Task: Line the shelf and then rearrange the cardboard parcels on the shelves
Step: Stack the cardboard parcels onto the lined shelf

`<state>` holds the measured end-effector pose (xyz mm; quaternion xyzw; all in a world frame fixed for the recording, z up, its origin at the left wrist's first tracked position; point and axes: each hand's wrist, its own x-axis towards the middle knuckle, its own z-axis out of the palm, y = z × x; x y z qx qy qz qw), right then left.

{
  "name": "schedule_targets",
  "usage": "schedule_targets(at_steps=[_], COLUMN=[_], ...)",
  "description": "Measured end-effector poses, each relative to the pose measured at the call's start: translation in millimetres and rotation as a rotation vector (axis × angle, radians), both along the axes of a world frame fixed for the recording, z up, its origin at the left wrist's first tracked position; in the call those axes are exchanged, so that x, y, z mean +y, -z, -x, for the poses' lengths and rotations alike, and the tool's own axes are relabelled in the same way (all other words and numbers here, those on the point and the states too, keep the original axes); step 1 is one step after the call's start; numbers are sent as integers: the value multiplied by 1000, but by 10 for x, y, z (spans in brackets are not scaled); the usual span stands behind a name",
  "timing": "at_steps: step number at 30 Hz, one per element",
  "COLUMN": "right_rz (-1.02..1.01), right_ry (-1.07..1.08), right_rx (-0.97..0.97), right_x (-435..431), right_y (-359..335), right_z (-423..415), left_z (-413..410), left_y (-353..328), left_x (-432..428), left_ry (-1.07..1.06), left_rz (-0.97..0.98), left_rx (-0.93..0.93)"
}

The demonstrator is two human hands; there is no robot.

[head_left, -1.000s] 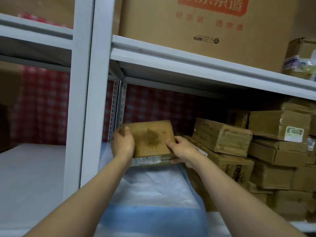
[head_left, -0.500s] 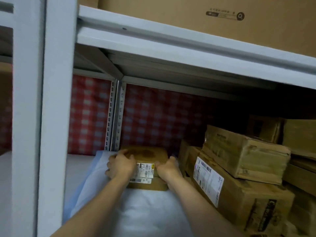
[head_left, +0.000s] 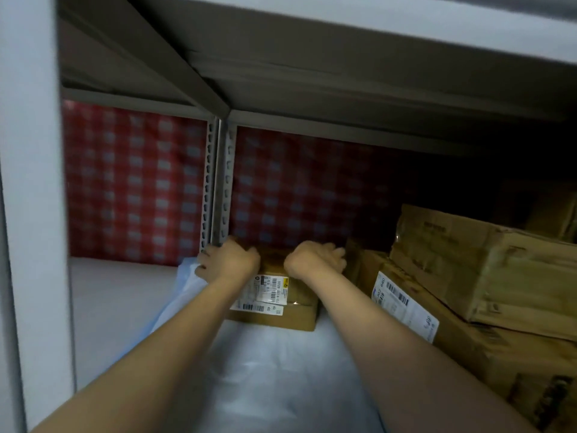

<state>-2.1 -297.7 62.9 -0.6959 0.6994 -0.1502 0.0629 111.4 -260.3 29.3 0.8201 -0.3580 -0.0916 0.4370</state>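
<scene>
A small flat cardboard parcel (head_left: pixel 290 304) with white shipping labels lies on the white and blue shelf liner (head_left: pixel 274 376), deep in the shelf near the back upright. My left hand (head_left: pixel 229 260) grips its far left corner. My right hand (head_left: pixel 313 260) curls over its far right edge. Both forearms reach in from the front. The parcel's far end is hidden behind my hands.
A stack of larger cardboard parcels (head_left: pixel 487 276) fills the right side, the lowest one (head_left: pixel 406 304) close beside the small parcel. A perforated metal upright (head_left: pixel 218 182) stands at the back against red checked cloth (head_left: pixel 134 182). The upper shelf (head_left: pixel 343 57) hangs low overhead. A white post (head_left: pixel 28 214) is at left.
Both hands lowered the small parcel from the air onto the liner and slid it toward the back of the shelf. My view has moved in under the upper shelf.
</scene>
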Motion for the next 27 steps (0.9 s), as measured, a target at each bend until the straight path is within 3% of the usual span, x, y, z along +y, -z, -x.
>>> schedule_targets(at_steps=[9,12,19,23,27], right_rz=[105,90,133,231,232], right_ry=[79,16,33,109,174], right_rx=[377,415,77,-37,-297], right_x=[-379,-401,-329,-398,-458], right_y=[-140,-133,-260,-323,-365], right_z=[188,159,216,369,477], left_z=[211,219,448,621,693], left_y=[-310,-263,-431,-512,-476], left_x=[-144,-231,-562,-609,-608], left_ry=[200,242,598,798,992], left_rz=[-112,-78,141,63,-104], left_rx=[-249,-335,-171,-140,-85])
